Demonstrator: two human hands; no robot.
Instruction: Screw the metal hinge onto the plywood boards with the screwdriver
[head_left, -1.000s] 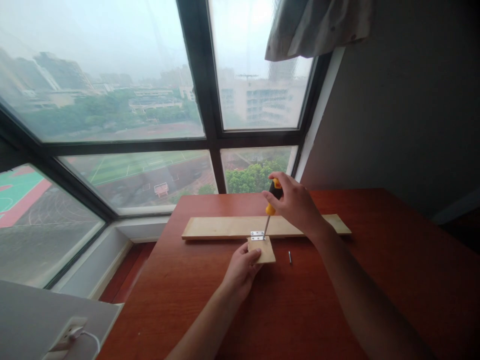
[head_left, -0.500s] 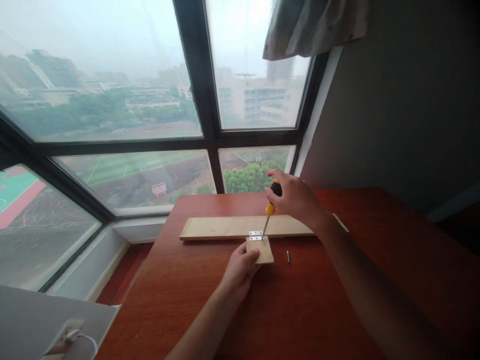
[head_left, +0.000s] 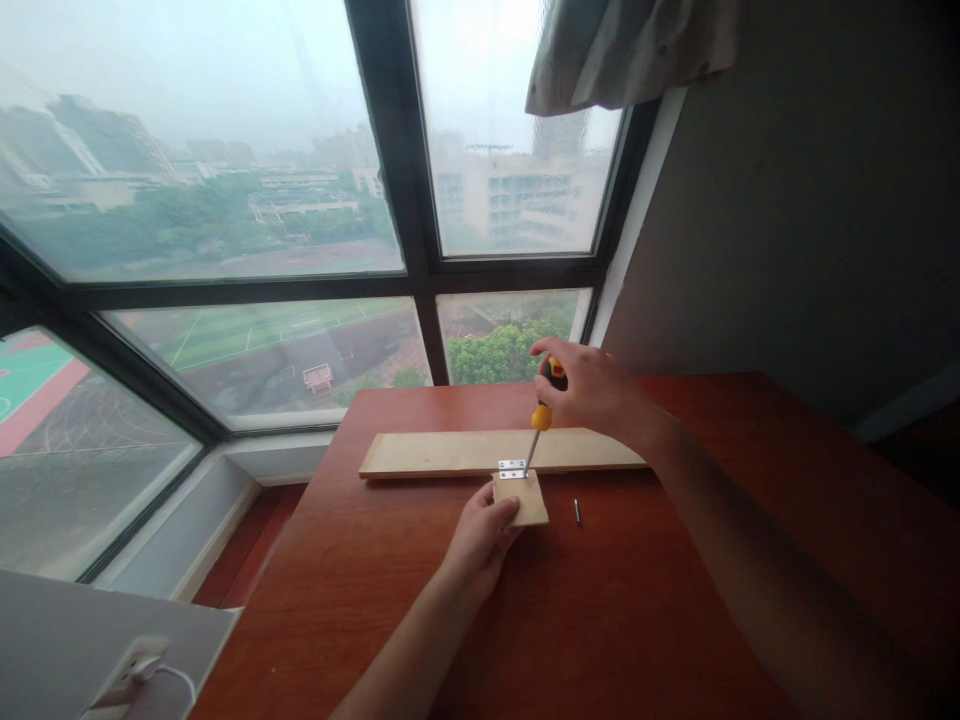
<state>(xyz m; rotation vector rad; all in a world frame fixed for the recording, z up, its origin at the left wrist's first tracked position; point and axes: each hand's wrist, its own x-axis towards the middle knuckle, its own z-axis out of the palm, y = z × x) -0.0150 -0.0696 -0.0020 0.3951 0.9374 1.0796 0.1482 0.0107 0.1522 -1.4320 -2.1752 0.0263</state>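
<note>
My left hand (head_left: 486, 530) grips a small square wooden block (head_left: 527, 502) by its left side, thumb on top. A silver hinge (head_left: 513, 470) lies along the block's far edge, with one leaf on the wood and the other reaching beyond it. My right hand (head_left: 589, 385) is closed around the handle of a yellow and black screwdriver (head_left: 541, 416). The shaft slants down, and its tip meets the right end of the hinge. Any screw under the tip is too small to make out. Right of the block lies a short metal bit (head_left: 577, 512).
Behind my hands a long pale wooden board (head_left: 435, 453) lies across the reddish-brown table (head_left: 360, 580); my right forearm hides its right end. Large windows (head_left: 255, 290) stand beyond the table. A plug sits in a wall socket (head_left: 139, 672) at lower left.
My right hand and wrist have turned slightly around the screwdriver handle, and the handle shows a different side. The block and my left hand stay almost where they were.
</note>
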